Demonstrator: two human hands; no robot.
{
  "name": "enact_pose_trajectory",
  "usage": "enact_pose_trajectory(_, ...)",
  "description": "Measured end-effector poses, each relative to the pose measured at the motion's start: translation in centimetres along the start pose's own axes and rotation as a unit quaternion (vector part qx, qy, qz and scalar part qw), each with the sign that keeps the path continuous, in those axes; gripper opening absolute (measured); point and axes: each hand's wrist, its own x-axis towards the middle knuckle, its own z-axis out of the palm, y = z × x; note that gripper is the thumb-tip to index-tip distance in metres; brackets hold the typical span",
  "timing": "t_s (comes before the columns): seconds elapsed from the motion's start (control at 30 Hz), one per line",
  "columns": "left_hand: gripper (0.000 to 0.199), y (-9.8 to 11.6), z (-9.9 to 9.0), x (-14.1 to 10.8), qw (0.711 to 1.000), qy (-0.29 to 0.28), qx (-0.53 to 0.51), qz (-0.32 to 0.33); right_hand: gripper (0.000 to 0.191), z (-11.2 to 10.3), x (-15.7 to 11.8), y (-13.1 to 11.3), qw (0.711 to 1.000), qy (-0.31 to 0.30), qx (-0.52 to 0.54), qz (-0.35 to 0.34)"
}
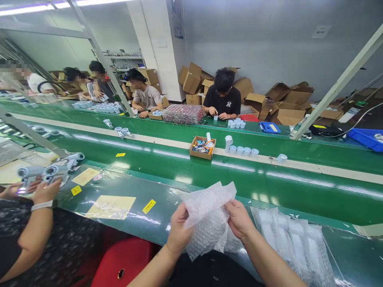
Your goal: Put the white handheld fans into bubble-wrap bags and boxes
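Observation:
A translucent bubble wrap bag [206, 223] hangs between my two hands over the near edge of the green bench, its top flap folded across. My left hand [180, 227] pinches the bag's left side, thumb in front. At the upper right corner of the bag, my right hand [238, 217] holds the plastic between thumb and fingers. Whether anything is inside the bag cannot be made out. Just to the right lie several wrapped white items [295, 243] side by side in bubble wrap on the bench.
Beyond the bench runs a green conveyor [149, 155] with a cardboard box of small parts [202, 147] and white cylinders [240, 150]. At left, a person's hands [46, 191] hold white cameras. A red stool [124, 263] stands lower left. Several people sit across the line.

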Motion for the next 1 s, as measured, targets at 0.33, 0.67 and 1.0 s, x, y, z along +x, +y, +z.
enact_pose_trajectory(0.33, 0.042, 5.2, -6.4, 5.6, 0.999, -0.022, -0.007, -0.049, 0.009, 0.1, -1.9, -5.0, 0.844, -0.091, -0.484, -0.213)
enact_pose_trajectory(0.67, 0.021, 1.8, 2.3, 2.3, 0.975, -0.130, 0.180, -0.016, 0.013, -0.6, -1.1, -4.0, 0.927, -0.046, -0.321, -0.189)
enact_pose_trajectory(1.0, 0.028, -7.3, 4.8, 4.4, 0.928, -0.050, 0.273, -0.249, 0.038, -13.4, -2.6, -6.9, 0.795, 0.288, -0.462, -0.266)
